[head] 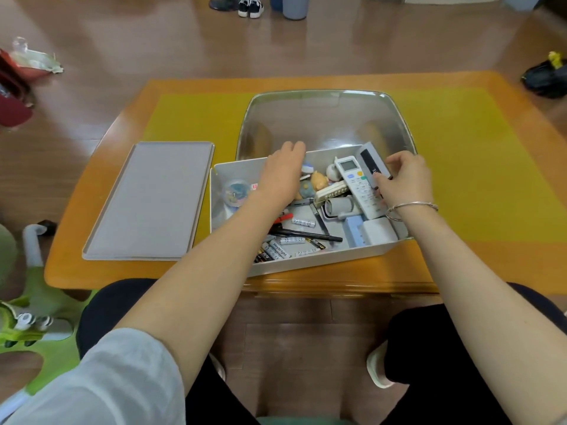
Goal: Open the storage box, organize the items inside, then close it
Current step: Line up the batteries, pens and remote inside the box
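The storage box, a white smooth-walled rectangular tub, is sitting open on the wooden counter, which is carrying a yellow mat. Its flat grey lid, with a raised rim and rounded corners, is lying on the counter well to the left of the left hand. That hand is reaching palm-down into the box; its fingers are curling over the far wall, and whether they are gripping anything cannot be told. The right hand, wearing a thin metal bangle, is pinching a slim grey-and-black remote between thumb and fingers. Just left of those fingers a white remote with a small screen is lying tilted. Between the hands small rounded figurines are sitting, partly hidden. Nearer than the fingers, cylindrical batteries and a black pen are lying loose; the left forearm is covering some. Beyond the fingers a clear glossy plastic tub is standing, touching the box.
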The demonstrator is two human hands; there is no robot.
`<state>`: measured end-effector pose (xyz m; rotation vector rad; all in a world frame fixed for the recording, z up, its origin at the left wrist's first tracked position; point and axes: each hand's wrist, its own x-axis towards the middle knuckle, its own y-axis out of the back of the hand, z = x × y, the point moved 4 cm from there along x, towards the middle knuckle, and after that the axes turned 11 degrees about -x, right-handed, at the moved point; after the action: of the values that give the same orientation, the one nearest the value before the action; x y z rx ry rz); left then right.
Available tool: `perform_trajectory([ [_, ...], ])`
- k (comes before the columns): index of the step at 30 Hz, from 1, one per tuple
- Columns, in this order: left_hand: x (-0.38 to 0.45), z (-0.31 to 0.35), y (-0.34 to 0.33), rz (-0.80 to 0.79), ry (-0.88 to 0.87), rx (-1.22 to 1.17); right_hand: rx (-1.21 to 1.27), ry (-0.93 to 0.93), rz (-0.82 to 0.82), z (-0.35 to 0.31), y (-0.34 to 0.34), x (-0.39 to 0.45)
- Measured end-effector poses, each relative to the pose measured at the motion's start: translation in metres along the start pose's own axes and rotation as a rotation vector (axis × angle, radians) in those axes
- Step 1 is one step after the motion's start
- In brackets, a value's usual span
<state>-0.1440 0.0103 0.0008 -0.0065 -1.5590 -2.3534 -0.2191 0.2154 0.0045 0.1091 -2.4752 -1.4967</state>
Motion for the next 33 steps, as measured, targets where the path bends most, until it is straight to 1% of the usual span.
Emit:
perform_trajectory([
  [3,-0.003,-0.004,-0.006,-0.081,-0.046,0.069,-0.050,0.025,-0.023,0.000,-0.001,-0.001],
  [5,-0.005,-0.007,-0.007,-0.095,-0.074,0.082,-0.081,0.050,-0.036,-0.002,0.000,-0.003],
  [9,-0.018,-0.011,0.004,-0.038,-0.164,0.035,-0.084,0.077,-0.023,-0.006,0.001,-0.008],
  [10,-0.024,-0.012,0.009,-0.011,-0.172,0.013,-0.071,0.112,-0.010,-0.010,0.002,-0.010],
  [12,-0.036,-0.017,0.018,0.001,-0.177,-0.051,-0.051,0.245,0.008,-0.024,0.003,-0.018],
  [13,-0.043,-0.021,0.021,-0.018,-0.172,-0.094,-0.036,0.328,-0.023,-0.033,0.001,-0.022],
  [14,-0.051,-0.025,0.023,-0.052,-0.163,-0.136,-0.016,0.403,-0.099,-0.043,-0.002,-0.028],
  [16,-0.067,-0.035,0.024,-0.146,-0.142,-0.170,-0.021,0.522,-0.326,-0.060,-0.014,-0.042],
  [19,-0.087,-0.055,0.018,-0.356,-0.059,-0.141,-0.220,0.633,-0.602,-0.076,-0.039,-0.057],
  [21,-0.095,-0.066,0.013,-0.470,-0.010,-0.113,-0.375,0.658,-0.713,-0.079,-0.054,-0.063],
  [24,-0.099,-0.069,0.005,-0.596,0.007,-0.058,-0.439,0.617,-0.804,-0.078,-0.070,-0.064],
  [28,-0.100,-0.065,-0.007,-0.650,-0.003,-0.008,-0.506,0.617,-0.850,-0.076,-0.081,-0.061],
  [30,-0.102,-0.065,-0.013,-0.654,0.009,0.011,-0.520,0.636,-0.840,-0.075,-0.083,-0.060],
  [33,-0.104,-0.065,-0.015,-0.585,0.029,0.016,-0.468,0.648,-0.794,-0.074,-0.080,-0.058],
])
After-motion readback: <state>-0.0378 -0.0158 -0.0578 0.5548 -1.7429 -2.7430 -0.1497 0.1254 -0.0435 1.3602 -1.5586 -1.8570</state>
